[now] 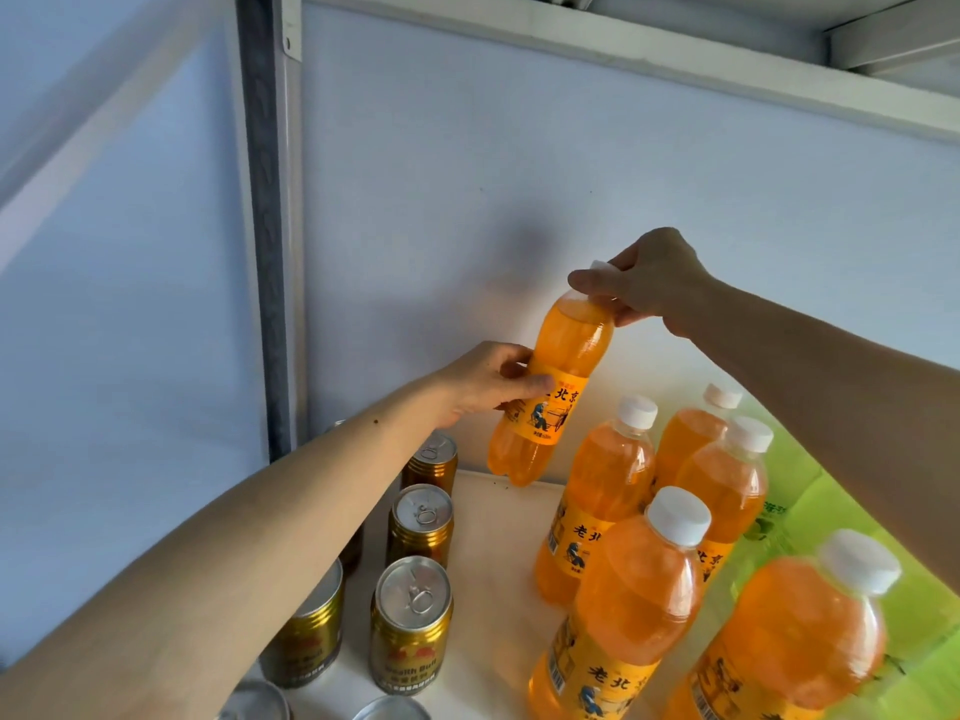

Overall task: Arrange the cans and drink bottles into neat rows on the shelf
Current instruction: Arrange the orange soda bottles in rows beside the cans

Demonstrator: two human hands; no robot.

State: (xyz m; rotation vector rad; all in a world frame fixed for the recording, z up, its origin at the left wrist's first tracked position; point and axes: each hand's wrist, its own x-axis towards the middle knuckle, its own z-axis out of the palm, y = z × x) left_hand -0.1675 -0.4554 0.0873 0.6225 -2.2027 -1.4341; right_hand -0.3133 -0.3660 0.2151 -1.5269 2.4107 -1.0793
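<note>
An orange drink bottle (563, 376) with a white cap is held tilted just above the white shelf (493, 553), near the back wall. My left hand (483, 381) grips its labelled middle. My right hand (649, 283) pinches its cap from above. Several more orange bottles (608, 491) stand upright in a loose cluster to the right. Gold cans (422, 522) stand in a row at the left, partly hidden behind my left forearm.
A grey metal upright (270, 252) marks the shelf's back left corner. A white back panel (571, 174) closes the rear. A green package (810, 511) lies at the right under my right arm. The shelf above (779, 54) overhangs the top.
</note>
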